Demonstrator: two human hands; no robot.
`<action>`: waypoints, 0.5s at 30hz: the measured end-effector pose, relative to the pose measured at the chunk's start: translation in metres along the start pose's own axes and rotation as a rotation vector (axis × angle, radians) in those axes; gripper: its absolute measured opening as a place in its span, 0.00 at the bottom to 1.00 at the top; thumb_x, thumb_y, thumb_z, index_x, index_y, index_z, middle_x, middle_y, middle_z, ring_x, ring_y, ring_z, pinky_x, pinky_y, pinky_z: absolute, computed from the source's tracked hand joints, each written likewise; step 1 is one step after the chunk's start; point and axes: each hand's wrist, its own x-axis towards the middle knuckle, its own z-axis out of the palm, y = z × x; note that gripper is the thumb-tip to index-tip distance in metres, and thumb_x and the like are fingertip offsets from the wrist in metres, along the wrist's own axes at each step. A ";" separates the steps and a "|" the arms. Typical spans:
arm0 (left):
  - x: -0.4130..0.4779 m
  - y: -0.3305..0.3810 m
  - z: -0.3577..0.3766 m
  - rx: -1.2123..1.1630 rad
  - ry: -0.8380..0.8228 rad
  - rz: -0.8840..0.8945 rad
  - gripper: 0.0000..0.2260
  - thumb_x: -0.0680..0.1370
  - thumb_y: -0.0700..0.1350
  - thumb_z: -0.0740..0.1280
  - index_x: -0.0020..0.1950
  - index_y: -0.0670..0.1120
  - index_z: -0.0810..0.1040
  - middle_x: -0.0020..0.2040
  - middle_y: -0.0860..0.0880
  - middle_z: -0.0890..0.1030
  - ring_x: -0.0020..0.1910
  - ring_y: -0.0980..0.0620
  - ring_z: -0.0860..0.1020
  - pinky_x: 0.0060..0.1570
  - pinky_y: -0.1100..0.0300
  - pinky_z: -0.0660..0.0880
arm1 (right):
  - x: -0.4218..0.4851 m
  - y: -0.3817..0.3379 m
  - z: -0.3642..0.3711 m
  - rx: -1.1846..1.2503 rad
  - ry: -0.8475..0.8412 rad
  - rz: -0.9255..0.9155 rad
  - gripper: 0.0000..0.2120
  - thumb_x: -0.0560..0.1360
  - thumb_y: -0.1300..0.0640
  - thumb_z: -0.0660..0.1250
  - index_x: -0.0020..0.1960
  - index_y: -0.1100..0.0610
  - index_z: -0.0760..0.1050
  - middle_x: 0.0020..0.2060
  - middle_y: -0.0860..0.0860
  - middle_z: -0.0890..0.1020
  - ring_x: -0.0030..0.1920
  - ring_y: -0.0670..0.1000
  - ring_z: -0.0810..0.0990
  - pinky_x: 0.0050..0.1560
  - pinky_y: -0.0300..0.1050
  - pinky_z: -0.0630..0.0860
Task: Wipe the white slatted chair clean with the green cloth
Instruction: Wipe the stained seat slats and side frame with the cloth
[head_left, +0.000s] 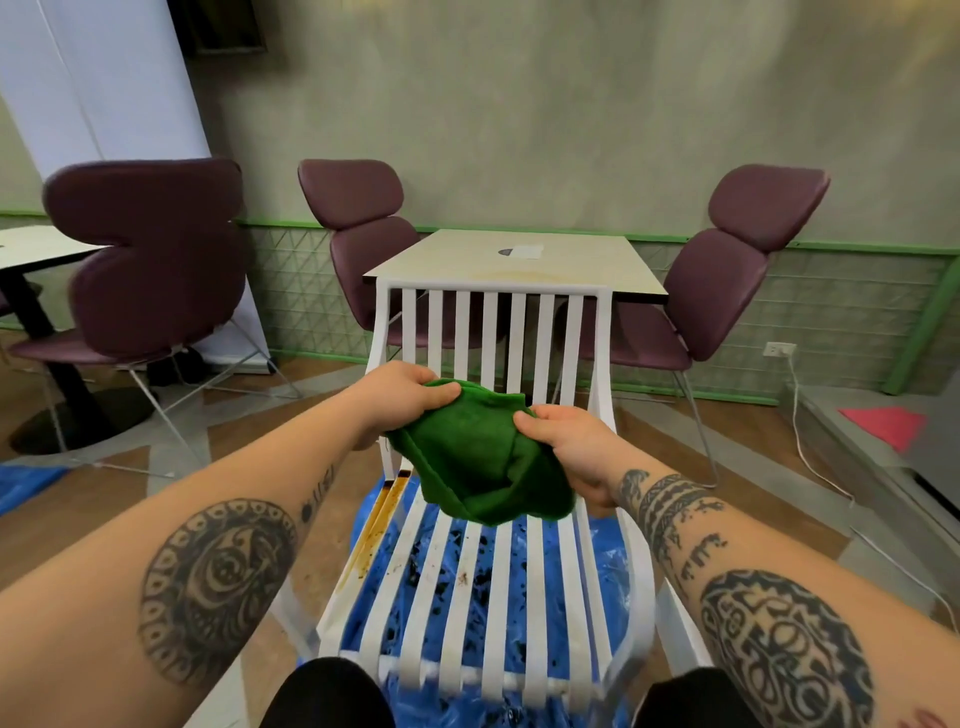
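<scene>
Chair, white and slatted, near and central; stands on blue sheeting, back toward the far table. Green cloth hangs bunched in the air above the far part of the seat, clear of the slats. Left hand pinches its far left edge, right hand grips its right edge; hands apart, cloth slack between. Brown streak down the left seat slat, dark specks mid-seat. Seemingly little or nothing wiped; seat stains left to clean.
</scene>
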 end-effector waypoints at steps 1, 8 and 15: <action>0.002 -0.003 0.000 -0.080 -0.016 -0.016 0.14 0.79 0.56 0.70 0.52 0.45 0.84 0.45 0.45 0.87 0.42 0.47 0.86 0.38 0.56 0.83 | 0.001 -0.003 0.000 0.009 -0.011 0.011 0.14 0.82 0.54 0.64 0.63 0.62 0.78 0.54 0.61 0.85 0.56 0.62 0.84 0.63 0.61 0.78; 0.009 -0.014 0.010 -0.055 0.069 -0.004 0.10 0.83 0.52 0.63 0.57 0.51 0.82 0.51 0.47 0.84 0.48 0.46 0.83 0.40 0.51 0.84 | 0.007 -0.004 -0.004 -0.022 0.099 -0.050 0.16 0.82 0.49 0.65 0.58 0.61 0.81 0.51 0.60 0.86 0.54 0.61 0.85 0.57 0.56 0.82; -0.002 -0.052 0.013 -0.401 -0.013 -0.174 0.09 0.84 0.49 0.63 0.59 0.50 0.82 0.56 0.41 0.83 0.53 0.41 0.83 0.45 0.48 0.84 | 0.013 -0.023 -0.029 0.083 0.316 -0.103 0.14 0.81 0.48 0.66 0.55 0.58 0.81 0.48 0.59 0.86 0.47 0.58 0.86 0.46 0.53 0.84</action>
